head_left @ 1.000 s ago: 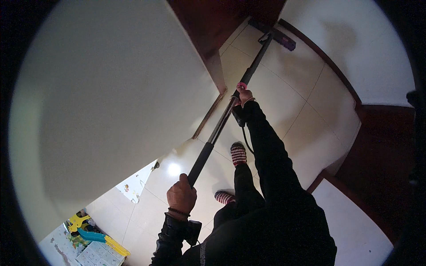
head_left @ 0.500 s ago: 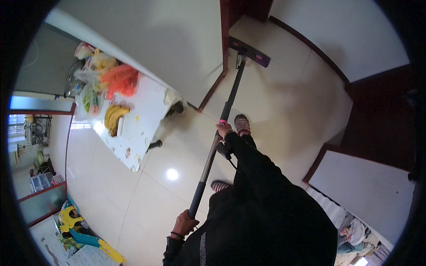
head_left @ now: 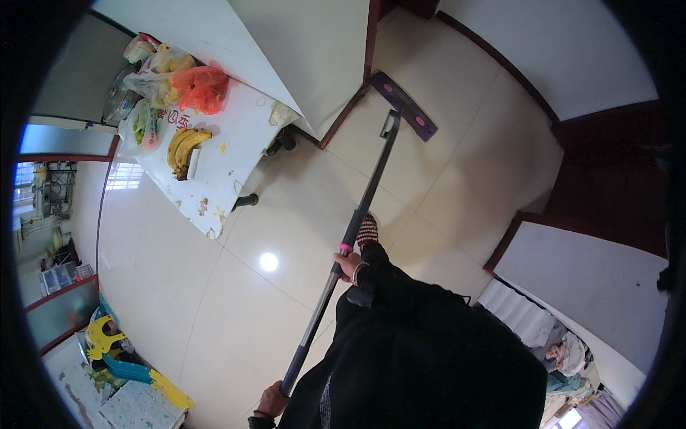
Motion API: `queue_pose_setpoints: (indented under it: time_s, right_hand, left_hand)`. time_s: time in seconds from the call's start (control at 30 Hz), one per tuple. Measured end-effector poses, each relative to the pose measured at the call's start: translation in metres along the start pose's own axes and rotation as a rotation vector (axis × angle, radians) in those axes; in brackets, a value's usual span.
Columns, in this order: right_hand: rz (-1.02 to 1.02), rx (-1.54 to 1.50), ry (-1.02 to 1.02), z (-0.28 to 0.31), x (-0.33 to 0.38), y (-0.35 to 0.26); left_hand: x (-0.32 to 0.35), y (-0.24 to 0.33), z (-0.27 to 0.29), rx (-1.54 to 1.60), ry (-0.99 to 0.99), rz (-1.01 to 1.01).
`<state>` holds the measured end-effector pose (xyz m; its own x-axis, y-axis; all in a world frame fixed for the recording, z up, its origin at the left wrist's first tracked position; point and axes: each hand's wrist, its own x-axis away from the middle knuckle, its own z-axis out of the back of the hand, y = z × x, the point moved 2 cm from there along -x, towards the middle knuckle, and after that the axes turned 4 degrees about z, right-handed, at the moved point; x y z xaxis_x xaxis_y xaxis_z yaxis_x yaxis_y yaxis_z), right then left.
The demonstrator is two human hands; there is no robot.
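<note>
A flat mop lies slantwise across the view. Its long dark-and-silver pole (head_left: 319,314) slopes up to a dark purple mop head (head_left: 421,127) flat on the pale tiles, by the foot of a wall corner. My left hand (head_left: 272,400) is closed round the grip at the pole's near end, low in the picture. Farther up, my right hand (head_left: 349,266) wraps the pole just below a pink ring (head_left: 346,249). One striped slipper (head_left: 367,230) shows beside the pole; my black clothing hides the other foot.
A white-topped table (head_left: 236,154) at the left bears bananas (head_left: 187,151), a red plastic bag (head_left: 201,90) and other bags. The wall corner (head_left: 343,118) juts out beside the mop head. Yellow and blue plastic pieces (head_left: 136,372) are at lower left, a white panel (head_left: 572,286) at right.
The mop and both my hands have come back toward me and slightly left. The mop head has turned on its joint and shifted a little nearer. One slippered foot is now out of sight.
</note>
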<state>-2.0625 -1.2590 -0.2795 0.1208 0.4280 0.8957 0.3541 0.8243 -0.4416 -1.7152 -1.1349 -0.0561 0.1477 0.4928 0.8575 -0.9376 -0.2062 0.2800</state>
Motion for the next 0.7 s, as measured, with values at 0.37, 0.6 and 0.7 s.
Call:
queue_pose_setpoints:
  time_s: [0.37,0.6,0.7]
  right_hand:
    - [0.335,-0.189,0.289,0.076,-0.161,-0.076]
    - [0.229,-0.633,0.186,0.102,-0.157,-0.142]
    - [0.269,-0.524,0.167,0.072,-0.155,-0.095]
  left_hand:
    - [-0.120,0.173,0.080,-0.135,-0.068,0.041]
    - [-0.158,0.208,0.083,0.026,-0.135,-0.028]
    - [-0.146,0.154,0.079,0.046,-0.182,-0.030]
